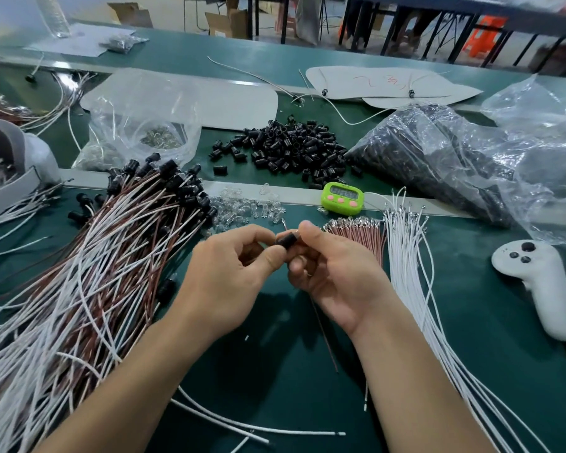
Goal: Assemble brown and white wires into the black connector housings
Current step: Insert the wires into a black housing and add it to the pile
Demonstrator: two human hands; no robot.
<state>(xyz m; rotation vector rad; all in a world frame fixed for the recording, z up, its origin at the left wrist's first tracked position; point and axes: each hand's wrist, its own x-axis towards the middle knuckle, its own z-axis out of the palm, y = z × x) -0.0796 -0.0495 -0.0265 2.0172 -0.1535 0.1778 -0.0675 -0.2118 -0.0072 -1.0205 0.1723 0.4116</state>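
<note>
- At centre, over green bench (487,322), left hand (232,269) & right hand (337,273) meet on one black housing (286,240); L thumb + fingers pinch its near end, R fingertips pinch the far end, where a bit of metal terminal shows
- Thin brown wire (324,335) hangs below R hand; fingers hide the joint, so can't tell if it's seated in the housing; a white wire in hand: can't tell either
- Done, judging by layout: big heap of finished assemblies (111,256) on L side, brown + white leads w/ black housings at their far ends
- Left: bundle of brown wires (356,235) just right of the hands, fan of white wires (406,273) beside it, loose housings pile (285,148) further back, plus full bag of housings (438,158)
- Est: a good batch done, plenty of stock left; current unit prob mid-insertion
</note>
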